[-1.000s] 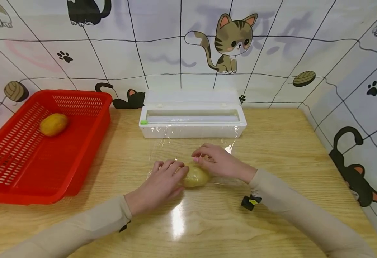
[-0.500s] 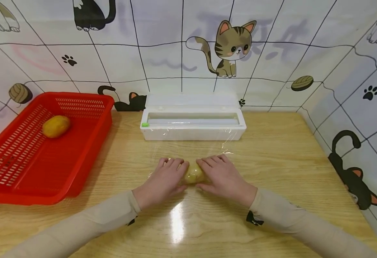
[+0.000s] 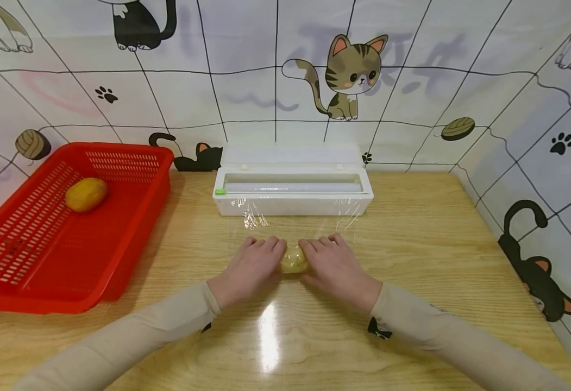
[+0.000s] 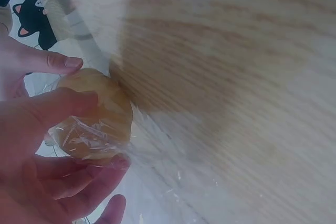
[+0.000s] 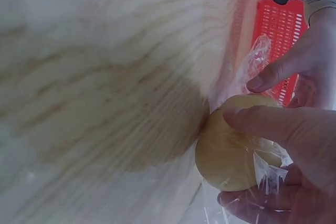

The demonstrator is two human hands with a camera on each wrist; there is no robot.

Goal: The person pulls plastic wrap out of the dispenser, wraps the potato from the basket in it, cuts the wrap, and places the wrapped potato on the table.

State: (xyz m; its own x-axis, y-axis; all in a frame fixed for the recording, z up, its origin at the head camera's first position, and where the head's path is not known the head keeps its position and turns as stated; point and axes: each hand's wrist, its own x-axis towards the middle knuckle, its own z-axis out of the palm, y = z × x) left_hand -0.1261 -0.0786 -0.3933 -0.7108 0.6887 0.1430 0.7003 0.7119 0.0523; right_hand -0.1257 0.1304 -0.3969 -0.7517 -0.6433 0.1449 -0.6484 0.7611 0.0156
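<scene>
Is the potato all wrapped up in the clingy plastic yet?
Not quite. Done: film is pulled out of the white dispenser and partly covers the potato. In hand: the left hand and right hand grip it from both sides on the table. Left: the plastic film appears to run to the dispenser uncut. Another potato lies in the red basket.

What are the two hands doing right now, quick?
Left hand: fingers curled round the film-wrapped potato, gripping one end.
Right hand: fingers curled round the same potato, gripping the other end.
</scene>
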